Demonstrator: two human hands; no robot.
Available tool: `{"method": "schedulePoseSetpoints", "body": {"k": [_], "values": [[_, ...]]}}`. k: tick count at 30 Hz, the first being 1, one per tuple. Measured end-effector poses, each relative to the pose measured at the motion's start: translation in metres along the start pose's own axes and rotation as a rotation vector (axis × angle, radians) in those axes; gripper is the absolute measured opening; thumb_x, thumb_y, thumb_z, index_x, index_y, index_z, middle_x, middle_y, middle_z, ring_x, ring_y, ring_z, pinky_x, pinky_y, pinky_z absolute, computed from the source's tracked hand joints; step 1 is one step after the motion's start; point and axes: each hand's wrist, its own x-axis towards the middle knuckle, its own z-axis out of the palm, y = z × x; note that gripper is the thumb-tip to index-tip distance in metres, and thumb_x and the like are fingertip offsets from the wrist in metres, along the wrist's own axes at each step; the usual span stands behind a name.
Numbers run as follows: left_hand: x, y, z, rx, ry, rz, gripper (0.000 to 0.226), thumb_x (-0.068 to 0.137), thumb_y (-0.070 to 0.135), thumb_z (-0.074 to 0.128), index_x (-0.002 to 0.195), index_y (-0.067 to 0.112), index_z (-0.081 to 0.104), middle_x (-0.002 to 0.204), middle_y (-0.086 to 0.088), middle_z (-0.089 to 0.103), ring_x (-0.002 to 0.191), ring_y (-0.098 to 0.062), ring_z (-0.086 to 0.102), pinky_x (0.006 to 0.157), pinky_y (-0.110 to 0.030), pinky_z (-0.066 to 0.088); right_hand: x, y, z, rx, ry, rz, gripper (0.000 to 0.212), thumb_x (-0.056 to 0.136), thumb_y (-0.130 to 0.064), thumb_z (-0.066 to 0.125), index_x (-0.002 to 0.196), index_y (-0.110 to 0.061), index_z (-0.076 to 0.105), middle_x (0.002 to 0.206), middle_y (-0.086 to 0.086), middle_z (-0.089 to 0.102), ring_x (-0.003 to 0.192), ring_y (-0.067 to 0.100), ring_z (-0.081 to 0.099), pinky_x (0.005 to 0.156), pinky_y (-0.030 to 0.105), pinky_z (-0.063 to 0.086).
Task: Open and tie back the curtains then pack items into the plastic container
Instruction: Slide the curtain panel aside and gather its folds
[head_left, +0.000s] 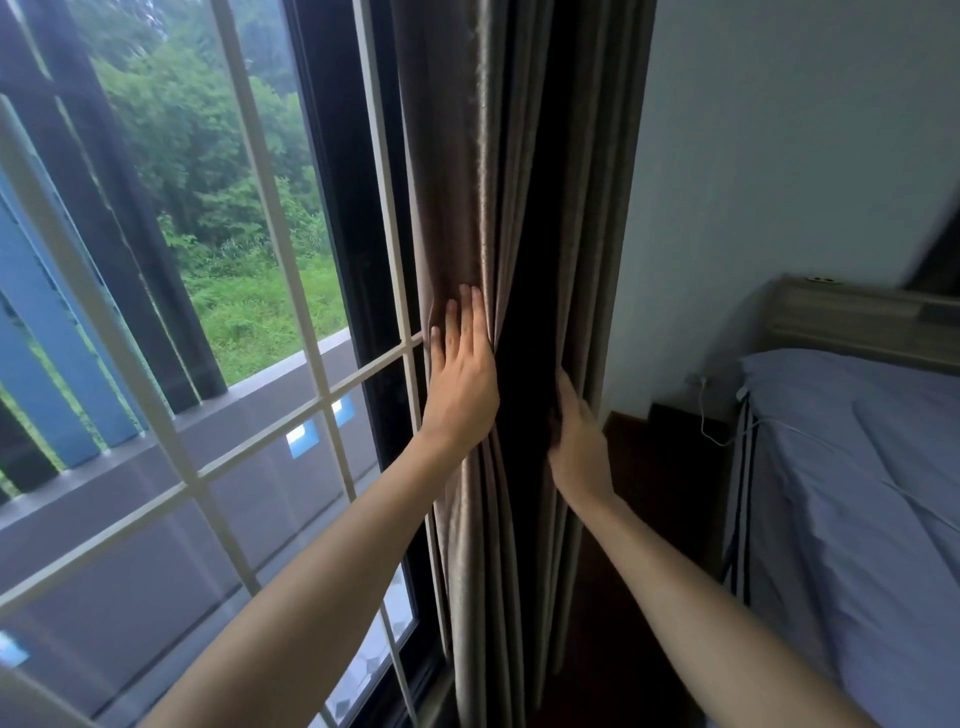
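Note:
A brown-grey curtain (467, 171) hangs gathered in folds beside the window, drawn to the right edge of the glass. My left hand (460, 374) lies flat with straight fingers against the curtain's left folds at about sill height. My right hand (576, 441) reaches into the folds on the curtain's right side; its fingers disappear into the fabric, so whether they hold any of it is hidden. No tie-back and no plastic container are in view.
A white-barred window (291, 270) with a dark frame fills the left, showing a balcony rail and greenery. A bed (857, 467) with lilac bedding stands at the right, a dark bedside table (685, 431) and white cable next to it. The wall (779, 156) is pale.

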Motion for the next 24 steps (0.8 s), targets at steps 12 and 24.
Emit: {"method": "schedulePoseSetpoints", "body": {"k": [12,24], "values": [[0.005,-0.005,0.004,-0.106,-0.058,0.015,0.065,0.103,0.010,0.025,0.147,0.013,-0.023,0.156,-0.001,-0.026,0.145,-0.019,-0.023,0.120,-0.046,-0.008,-0.059,-0.026,0.037,-0.084,-0.053,-0.052,0.092,0.090,0.003,0.053,0.151,-0.037,-0.003,0.097,0.001,0.048,0.082,0.013,0.050,0.071,0.024,0.051],[0.000,0.001,0.000,-0.295,-0.058,0.006,0.063,0.103,0.040,0.022,0.153,0.017,-0.009,0.161,0.002,-0.012,0.145,-0.007,-0.019,0.121,-0.042,-0.007,-0.078,-0.037,0.060,-0.009,-0.087,0.036,0.053,0.091,0.003,0.048,0.142,-0.011,0.044,0.117,0.011,0.055,0.101,0.022,0.059,0.083,0.026,0.051]]}}
